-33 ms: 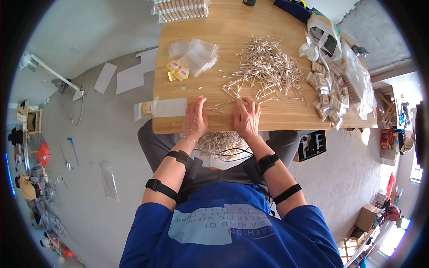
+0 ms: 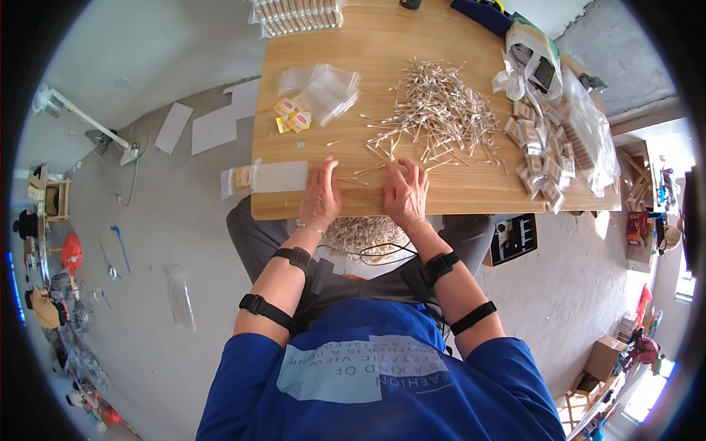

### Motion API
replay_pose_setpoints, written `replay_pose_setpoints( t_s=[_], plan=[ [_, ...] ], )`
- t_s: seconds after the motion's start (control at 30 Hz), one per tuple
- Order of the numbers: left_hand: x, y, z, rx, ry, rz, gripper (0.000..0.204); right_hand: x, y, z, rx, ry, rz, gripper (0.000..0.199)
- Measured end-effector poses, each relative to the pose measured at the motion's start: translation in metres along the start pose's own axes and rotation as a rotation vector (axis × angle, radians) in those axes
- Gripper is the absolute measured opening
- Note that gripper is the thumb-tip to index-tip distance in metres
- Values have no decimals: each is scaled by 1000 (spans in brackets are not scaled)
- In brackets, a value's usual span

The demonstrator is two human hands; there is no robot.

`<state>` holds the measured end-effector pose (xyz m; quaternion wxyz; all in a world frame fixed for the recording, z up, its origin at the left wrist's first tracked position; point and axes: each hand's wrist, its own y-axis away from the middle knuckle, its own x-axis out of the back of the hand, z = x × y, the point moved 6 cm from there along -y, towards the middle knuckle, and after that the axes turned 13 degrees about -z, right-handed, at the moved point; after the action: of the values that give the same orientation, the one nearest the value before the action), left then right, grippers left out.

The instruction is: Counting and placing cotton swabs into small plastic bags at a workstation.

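At the table's front edge my left hand point(image 2: 322, 197) rests on the wood, fingers stretched forward and holding nothing that I can see. Its fingertips lie beside a clear plastic bag point(image 2: 283, 176) with a yellow card point(image 2: 241, 177) inside. My right hand point(image 2: 406, 194) also rests on the tabletop, fingers slightly bent and apart. Just beyond its fingertips are loose cotton swabs point(image 2: 441, 110), heaped in a large pile with some strays in front. A few single swabs lie between the two hands. Small yellow cards point(image 2: 293, 116) and flat empty plastic bags point(image 2: 323, 90) are farther back on the left.
Packed bundles of swabs point(image 2: 540, 151) and a plastic bag point(image 2: 539, 62) occupy the table's right side. More wrapped packs point(image 2: 298, 16) stand at the far left corner. Below the table edge, between my legs, is a container of swabs point(image 2: 368, 239) with a black cable across it.
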<state>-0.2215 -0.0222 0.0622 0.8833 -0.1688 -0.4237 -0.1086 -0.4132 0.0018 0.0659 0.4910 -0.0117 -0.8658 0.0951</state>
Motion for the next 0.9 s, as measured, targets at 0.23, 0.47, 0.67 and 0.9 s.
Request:
replay_pose_setpoints(
  t_s=[0.23,0.47,0.67,0.9],
  plan=[
    [6,1,-7,2,109,122,54,-7,-3,-26,141,13,-53,31],
    [10,1,-21,55,220,219,50,-23,-7,-48,188,42,-106,30],
    [13,1,-27,87,299,336,45,-19,-17,-51,180,13,-127,31],
    [8,1,-43,111,561,344,37,-33,-34,-62,317,29,-177,15]
  ],
)
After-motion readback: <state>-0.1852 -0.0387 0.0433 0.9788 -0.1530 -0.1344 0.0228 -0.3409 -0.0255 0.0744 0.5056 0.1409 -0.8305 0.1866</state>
